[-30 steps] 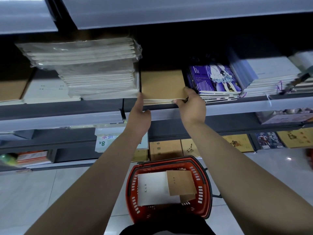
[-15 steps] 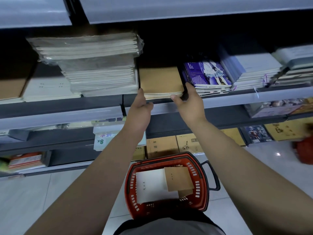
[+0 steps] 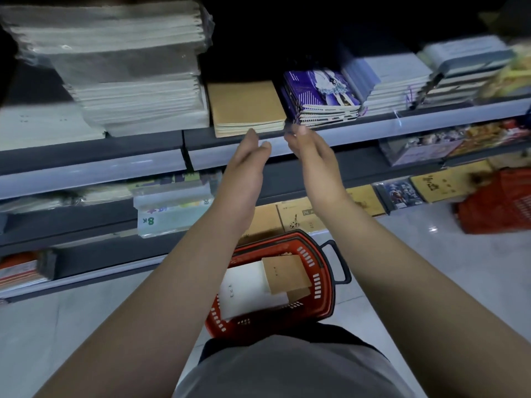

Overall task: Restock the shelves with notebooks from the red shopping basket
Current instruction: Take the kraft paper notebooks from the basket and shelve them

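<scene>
On the front edge of the grey metal shelf (image 3: 373, 126), head view, a low stack of tan kraft-cover notebooks (image 3: 245, 106) lies flat, between a tall plastic-wrapped pile of white notebooks (image 3: 129, 67) to its left and a stack of purple illustrated spiral notebooks (image 3: 319, 94) to its right. The left hand (image 3: 244, 165) hangs just below the tan stack's front edge, fingers straight and relaxed, holding nothing. The right hand (image 3: 311, 152) hangs just below the stack's right front corner, fingers likewise loose and empty; motion blur makes it unclear whether either fingertip touches the stack.

On the tiled floor below sits the red plastic shopping basket (image 3: 324, 271), with a white notebook (image 3: 244, 288) and a tan notebook (image 3: 284, 275) lying inside, the tan one overlapping the white.

Assessment: the tan stack appears placed, and both hands are free. The step in hand is judged to be the gap between placements. The next move calls for reaching down into the basket, gripping a notebook and matching it to its like stack on the shelf.

Limitations: the shelf interior behind the stacks is in darkness. A second red object (image 3: 497, 202) at the right edge is cut off and blurred. The near part of the basket is hidden by the person's body. Printed marks on the covers are illegible.
</scene>
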A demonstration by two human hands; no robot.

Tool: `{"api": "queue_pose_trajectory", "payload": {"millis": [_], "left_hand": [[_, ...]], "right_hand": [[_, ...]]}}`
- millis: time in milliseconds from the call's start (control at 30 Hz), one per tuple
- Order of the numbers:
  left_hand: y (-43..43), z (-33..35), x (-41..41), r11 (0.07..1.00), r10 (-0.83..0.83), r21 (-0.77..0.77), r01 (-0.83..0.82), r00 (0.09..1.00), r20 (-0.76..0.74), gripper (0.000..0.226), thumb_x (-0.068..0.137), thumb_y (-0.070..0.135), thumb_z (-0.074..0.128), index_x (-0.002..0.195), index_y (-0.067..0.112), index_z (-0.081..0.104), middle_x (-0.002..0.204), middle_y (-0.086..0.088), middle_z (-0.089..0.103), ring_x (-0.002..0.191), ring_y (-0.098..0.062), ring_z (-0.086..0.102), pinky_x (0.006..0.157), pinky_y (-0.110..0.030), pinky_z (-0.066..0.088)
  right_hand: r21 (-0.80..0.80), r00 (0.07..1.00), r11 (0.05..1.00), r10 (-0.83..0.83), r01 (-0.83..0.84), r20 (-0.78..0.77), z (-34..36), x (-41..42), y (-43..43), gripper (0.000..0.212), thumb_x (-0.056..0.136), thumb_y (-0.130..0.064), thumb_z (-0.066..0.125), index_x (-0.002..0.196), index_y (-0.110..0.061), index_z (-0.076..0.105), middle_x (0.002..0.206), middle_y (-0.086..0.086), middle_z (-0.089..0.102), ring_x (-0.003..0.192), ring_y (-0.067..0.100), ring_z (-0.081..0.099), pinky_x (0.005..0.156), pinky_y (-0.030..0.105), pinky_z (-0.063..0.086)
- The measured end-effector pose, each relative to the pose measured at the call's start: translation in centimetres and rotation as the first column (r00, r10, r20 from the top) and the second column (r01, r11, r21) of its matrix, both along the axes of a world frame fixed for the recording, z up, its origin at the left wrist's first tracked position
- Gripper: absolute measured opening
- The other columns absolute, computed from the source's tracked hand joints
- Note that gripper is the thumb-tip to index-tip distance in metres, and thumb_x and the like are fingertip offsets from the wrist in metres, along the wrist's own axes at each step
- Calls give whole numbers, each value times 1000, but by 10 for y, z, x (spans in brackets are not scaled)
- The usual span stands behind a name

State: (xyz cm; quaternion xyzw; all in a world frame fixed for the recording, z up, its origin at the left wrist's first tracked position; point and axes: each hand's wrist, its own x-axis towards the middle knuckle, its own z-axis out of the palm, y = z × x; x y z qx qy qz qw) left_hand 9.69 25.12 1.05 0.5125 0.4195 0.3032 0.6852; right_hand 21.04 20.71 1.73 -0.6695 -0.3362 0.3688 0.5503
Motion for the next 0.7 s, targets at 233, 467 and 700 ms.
{"api": "queue_pose_trajectory", "payload": {"millis": [233,467,700], "left_hand": [[-24,-33,15,989,63,-132,-63,998,-2,58,103,26,45,155,15,21,161,0,23,147,-10,22,117,-31,18],[-49,-97,40,924,182,-336,-182,983,-30,56,102,33,48,153,23,28,158,5,31,144,-8,27,112,-28,23],[-61,-166,67,852,264,-439,-286,958,-113,69,88,49,53,150,24,36,139,5,54,125,-2,52,94,-25,45]], "right_hand": [[-60,997,996,65,-68,-50,-37,12,-17,44,100,-47,38,127,-18,57,126,-2,64,118,2,56,107,27,39],[-191,985,967,160,-170,-69,-102,35,-29,42,102,-43,37,130,-18,57,122,-6,66,113,-2,58,100,20,40],[-317,967,913,237,-256,-99,-180,60,-31,63,85,-63,46,137,-27,49,134,-3,58,125,10,52,108,39,41]]}}
